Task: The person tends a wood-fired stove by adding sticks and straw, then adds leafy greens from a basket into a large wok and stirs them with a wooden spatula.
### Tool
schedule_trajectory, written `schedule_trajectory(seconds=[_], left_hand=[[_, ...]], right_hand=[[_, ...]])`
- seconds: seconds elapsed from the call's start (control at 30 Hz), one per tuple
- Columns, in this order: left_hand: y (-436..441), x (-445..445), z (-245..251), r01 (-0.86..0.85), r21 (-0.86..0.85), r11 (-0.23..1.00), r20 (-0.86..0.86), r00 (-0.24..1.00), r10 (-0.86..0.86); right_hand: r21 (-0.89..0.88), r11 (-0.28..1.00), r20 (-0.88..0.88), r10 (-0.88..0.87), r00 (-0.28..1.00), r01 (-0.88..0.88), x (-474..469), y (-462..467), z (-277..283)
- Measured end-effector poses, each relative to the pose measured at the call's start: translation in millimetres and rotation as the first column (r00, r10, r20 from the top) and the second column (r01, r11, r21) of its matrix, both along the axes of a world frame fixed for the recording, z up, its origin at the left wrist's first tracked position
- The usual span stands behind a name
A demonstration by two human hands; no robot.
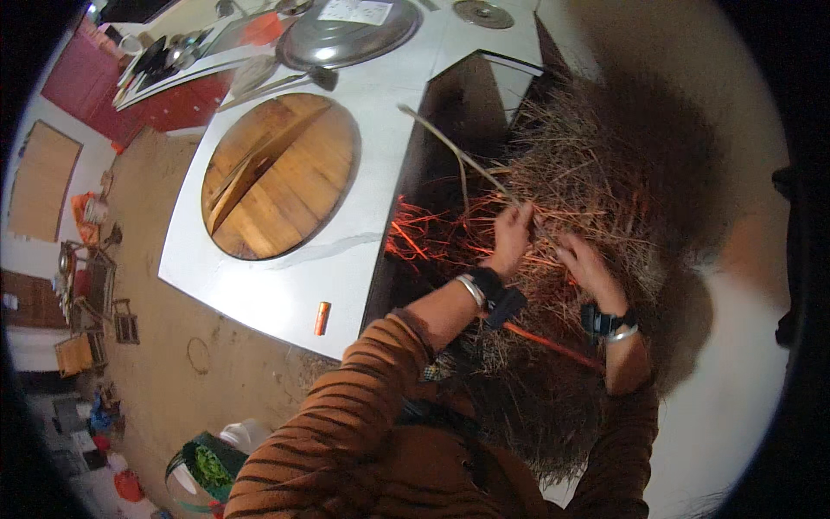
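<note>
A heap of dry brushwood (570, 168) lies at the right of a white-topped cooking stove (350, 272). My left hand (513, 237) is closed around a long, pale forked stick (454, 146) that points up and left over the stove's dark side. My right hand (587, 266) is just right of it, over the twigs, with its fingers bent; whether it grips a twig I cannot tell. Thin twigs (418, 233) glow orange at the stove's side, left of my left hand. Below my hands a reddish stick (551, 344) lies slanting across the brush.
A round wooden lid (279, 175) with a raised handle covers part of the stove top. An orange cylinder (321, 318) stands near its front corner. Behind are a large metal lid (350, 32) and a spatula (322, 78). A pale wall rises on the right.
</note>
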State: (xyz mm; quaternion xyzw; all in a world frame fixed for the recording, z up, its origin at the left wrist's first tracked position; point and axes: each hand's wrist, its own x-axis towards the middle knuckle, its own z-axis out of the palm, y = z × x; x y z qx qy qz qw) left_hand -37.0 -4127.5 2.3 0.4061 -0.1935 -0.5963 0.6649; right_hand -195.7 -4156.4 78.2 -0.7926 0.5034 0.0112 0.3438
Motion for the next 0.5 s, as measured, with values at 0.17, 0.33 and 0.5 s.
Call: schedule_trajectory(seconds=[0.17, 0.33, 0.5], left_hand=[[8, -27, -86, 0.032, 0.319, 0.947, -0.313, 0.947, 0.074], [6, -16, -148, -0.023, 0.370, 0.929, -0.484, 0.849, 0.213], [7, 46, -191, -0.211, 0.421, 0.882, -0.195, 0.928, 0.316]], right_hand=[[0.373, 0.919, -0.010, -0.132, 0.991, 0.126, -32, -1, -70], [0.463, 0.828, 0.046, -0.378, 0.925, 0.315, -17, -17, -127], [0.388, 0.921, 0.239, -0.063, 0.969, -0.036, 64, -53, -205]])
